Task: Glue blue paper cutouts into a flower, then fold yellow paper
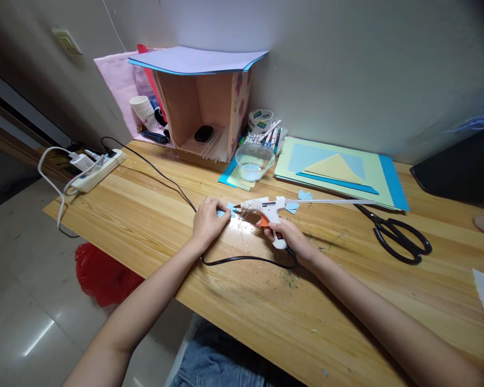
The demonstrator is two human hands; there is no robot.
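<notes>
My right hand is wrapped round the handle of a white hot glue gun, with fingers at its orange trigger. A long clear glue stick sticks out of the gun's back. The nozzle points left and meets a small blue paper piece. My left hand pinches that paper piece against the table, thumb and fingers closed on its edge. Two more blue paper scraps lie behind and beside the gun. The gun's black cord loops in front of both hands.
Black-handled scissors lie to the right. Behind stand a clear plastic bowl, stacked coloured paper and an open cardboard box. A power strip sits at the left table edge; a red bag is below.
</notes>
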